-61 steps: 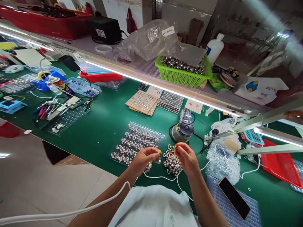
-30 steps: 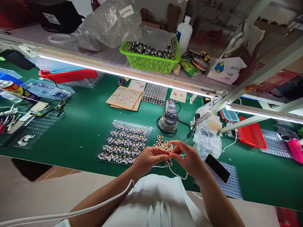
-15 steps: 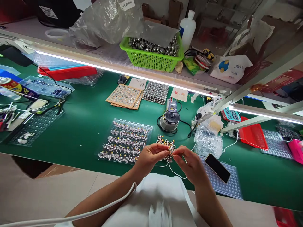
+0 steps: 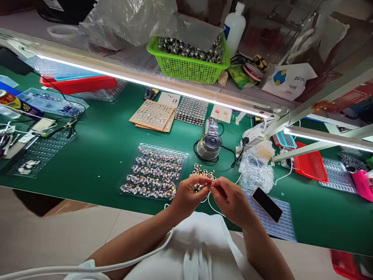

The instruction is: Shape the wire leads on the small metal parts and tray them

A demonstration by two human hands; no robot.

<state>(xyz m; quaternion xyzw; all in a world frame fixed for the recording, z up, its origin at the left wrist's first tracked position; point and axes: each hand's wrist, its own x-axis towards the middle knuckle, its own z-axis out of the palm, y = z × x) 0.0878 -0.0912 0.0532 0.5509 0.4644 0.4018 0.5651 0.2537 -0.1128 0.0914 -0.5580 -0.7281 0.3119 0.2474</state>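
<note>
My left hand (image 4: 189, 192) and my right hand (image 4: 230, 196) meet over the front of the green bench, thumbs and forefingers pinched fingertip to fingertip. Whatever they pinch is too small and covered to name. Right behind and below the fingers lies a loose pile of small wired electronic parts (image 4: 201, 170), white and dark with yellow and red bits. Left of my hands a clear plastic tray (image 4: 182, 165) carries rows of similar small parts. Beneath my hands a white cable (image 4: 214, 209) runs along the bench.
A round grey device (image 4: 208, 147) with a black cord stands behind the pile. To the right, a phone (image 4: 267, 204) rests on a clear tray (image 4: 287, 223). Brown boards (image 4: 151, 114) lie farther back. Overhead, a shelf holds a green basket (image 4: 189, 71) of metal balls.
Both hands stay pinched together; the left has turned and shifted slightly right, and the fingertips are closer together. The whole view has shifted a little.
</note>
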